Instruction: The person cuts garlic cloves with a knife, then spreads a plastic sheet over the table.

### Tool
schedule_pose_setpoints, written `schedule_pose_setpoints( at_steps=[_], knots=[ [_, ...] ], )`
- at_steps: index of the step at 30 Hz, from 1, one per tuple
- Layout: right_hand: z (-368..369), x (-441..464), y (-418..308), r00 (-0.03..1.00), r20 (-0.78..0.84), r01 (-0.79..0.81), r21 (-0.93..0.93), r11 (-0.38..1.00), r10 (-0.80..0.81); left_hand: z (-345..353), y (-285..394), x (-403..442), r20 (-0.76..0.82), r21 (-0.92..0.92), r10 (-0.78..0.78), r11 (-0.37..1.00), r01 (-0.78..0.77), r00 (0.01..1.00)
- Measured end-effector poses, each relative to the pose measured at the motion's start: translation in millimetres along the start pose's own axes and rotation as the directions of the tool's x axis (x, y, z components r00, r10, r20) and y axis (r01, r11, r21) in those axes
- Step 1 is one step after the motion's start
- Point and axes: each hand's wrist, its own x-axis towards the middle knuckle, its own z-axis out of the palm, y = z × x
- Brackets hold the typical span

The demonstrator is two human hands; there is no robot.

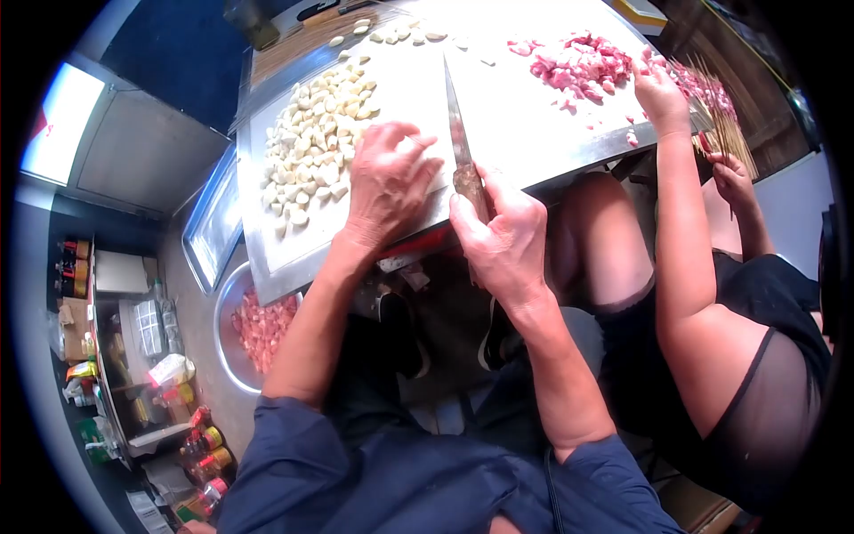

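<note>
My right hand [501, 227] grips the brown wooden handle of a long, narrow knife [456, 116], its blade pointing away from me over the white board [498, 116]. On the board's left side, my left hand [391, 182] is closed with its fingers curled downward. The fingertips are turned away, so anything they hold is hidden. Right beside that hand lies a wide heap of pale peeled garlic cloves [311, 133]. A few more garlic cloves [400, 34] are scattered at the board's far edge.
At right, another person's hand [661, 93] touches a pile of pink meat pieces [587, 67]; their other hand [734, 178] holds thin skewers [725, 125]. A metal bowl [222, 334] of meat chunks stands low at left, near a blue-edged tray [213, 214] and shelves with bottles [209, 458].
</note>
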Motion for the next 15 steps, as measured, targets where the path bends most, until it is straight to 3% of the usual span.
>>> schedule_pose_setpoints(
  at_steps=[2, 6, 9, 11, 15],
  knots=[
    [-5.1, 1.9, 3.0, 0.999, -0.03, 0.042, -0.029, 0.999, -0.043, 8.4, -4.1, 4.0, 0.107, 0.059, 0.057, 0.996, -0.063, 0.993],
    [-13.0, -1.0, 0.4, 0.999, -0.022, 0.048, -0.028, 0.998, -0.049, 11.0, -32.2, 24.3, 0.021, 0.411, -0.027, 0.911, 0.016, 0.999],
    [-17.9, -0.7, -1.7, 0.998, -0.019, 0.056, -0.019, 0.998, -0.057, 16.3, -51.9, 52.4, -0.04, 0.438, -0.024, 0.898, 0.039, 0.999],
    [-19.2, -0.5, -2.2, 0.997, -0.04, 0.068, -0.01, 0.998, -0.069, 34.2, -54.5, 80.6, -0.024, 0.264, -0.062, 0.962, 0.066, 0.998],
    [-23.0, 0.8, -1.0, 0.997, -0.055, 0.048, -0.004, 0.999, -0.048, 91.4, -56.5, 128.2, 0.072, 0.026, 0.025, 0.999, -0.027, 0.997]
  ],
)
